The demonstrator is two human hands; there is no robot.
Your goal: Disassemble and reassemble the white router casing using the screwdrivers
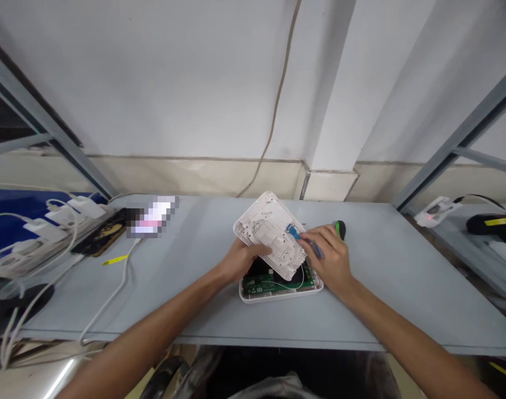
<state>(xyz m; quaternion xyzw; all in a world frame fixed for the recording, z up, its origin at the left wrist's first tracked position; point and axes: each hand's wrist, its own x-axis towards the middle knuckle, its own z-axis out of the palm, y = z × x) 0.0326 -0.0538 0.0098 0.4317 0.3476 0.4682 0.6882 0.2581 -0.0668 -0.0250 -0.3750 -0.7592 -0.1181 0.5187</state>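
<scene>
My left hand (241,259) grips a white plastic cover (267,224) by its lower left edge, thumb on the inner face, and holds it tilted. My right hand (332,255) pinches a small blue piece (293,231) against the cover's right side; its exact kind is unclear. Below the cover, the white housing (277,297) lies on the table with a green circuit board (256,284) inside. A thin white wire (292,287) curves between board and cover. Just behind my right hand shows a green and black handle (340,229), mostly hidden.
The grey table (186,266) meets a white wall. On the left are a phone with a lit, blurred screen (153,217), a dark phone (101,233), white cables and a power strip with several chargers (49,230). Metal frame posts (456,144) stand at both sides.
</scene>
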